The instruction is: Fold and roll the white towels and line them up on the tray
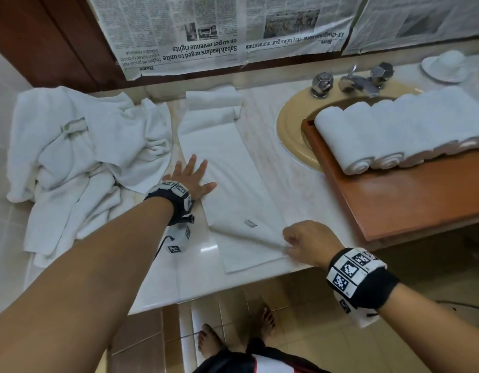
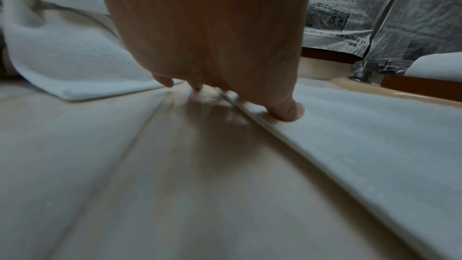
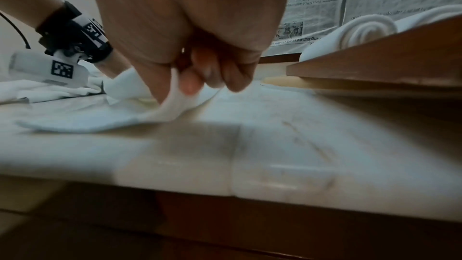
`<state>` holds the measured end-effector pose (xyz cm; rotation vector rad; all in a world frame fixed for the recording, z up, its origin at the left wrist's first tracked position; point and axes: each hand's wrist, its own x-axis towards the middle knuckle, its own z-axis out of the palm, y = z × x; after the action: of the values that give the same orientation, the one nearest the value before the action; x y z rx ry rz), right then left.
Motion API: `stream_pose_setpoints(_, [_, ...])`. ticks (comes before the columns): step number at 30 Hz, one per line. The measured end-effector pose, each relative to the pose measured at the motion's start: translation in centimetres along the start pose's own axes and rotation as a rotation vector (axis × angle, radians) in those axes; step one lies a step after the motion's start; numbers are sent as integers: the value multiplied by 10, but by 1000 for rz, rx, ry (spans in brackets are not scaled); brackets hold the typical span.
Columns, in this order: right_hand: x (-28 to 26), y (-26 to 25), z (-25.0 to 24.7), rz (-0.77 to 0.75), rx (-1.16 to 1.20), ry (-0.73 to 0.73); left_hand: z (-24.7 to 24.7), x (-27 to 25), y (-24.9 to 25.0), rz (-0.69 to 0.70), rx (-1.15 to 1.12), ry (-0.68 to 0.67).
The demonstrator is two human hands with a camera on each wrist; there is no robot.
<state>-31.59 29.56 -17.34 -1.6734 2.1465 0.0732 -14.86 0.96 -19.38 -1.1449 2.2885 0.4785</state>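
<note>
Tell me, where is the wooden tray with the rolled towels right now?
In the head view, the reddish-brown wooden tray sits on the right, partly over the beige sink, with rolled white towels lined along its far side.

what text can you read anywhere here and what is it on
"Sabah leaders urged to unite on 40 pct revenue rights": upside-down headline on the newspaper on the wall.
"KK-Changchun sister-city talks gain momentum": upside-down headline on the next sheet.
"Home": section header, on both sheets.
Newspaper body text: too small to read.
Tag on the folded towel: too blurred.
Wristband squares: coded patterns, not words.
</note>
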Motion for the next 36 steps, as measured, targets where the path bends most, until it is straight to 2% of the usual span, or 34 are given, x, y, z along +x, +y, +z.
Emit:
stream_pose_setpoints(4, [8,-25,-7,-36,177,19,0,-1,-1,13,-39,-9])
stream_pose_setpoints(8, [23,-46,-3,67,260,-55,-1,-1,-3,22,-50,-14])
stream_pose_setpoints(10, [22,-49,-1,-1,218,-32,0,-1,-3,25,-47,-15])
stream_pose_setpoints(15, [9,-45,7,-302,-22,-20,0,-2,-5,40,-38,2])
stream_pose_setpoints(18, [10,-40,16,-371,-150,-18,1,-2,-5,38,-37,14])
stream_pose_setpoints(26, [11,-54,0,-269,-73,-192,2,-1,-8,57,-35,31])
stream_pose_setpoints(27, [12,-55,-2,-253,-26,-165,4,-2,-9,58,-30,41])
stream_pose_setpoints(29, [20,-58,-1,-211,70,-18,6,-1,-9,61,-16,65])
stream_pose_setpoints(31, [38,-62,2,-153,56,74,8,0,-10,61,-12,77])
stream_pose_setpoints(36, [79,-44,13,5,-72,-91,8,2,-13,70,-5,75])
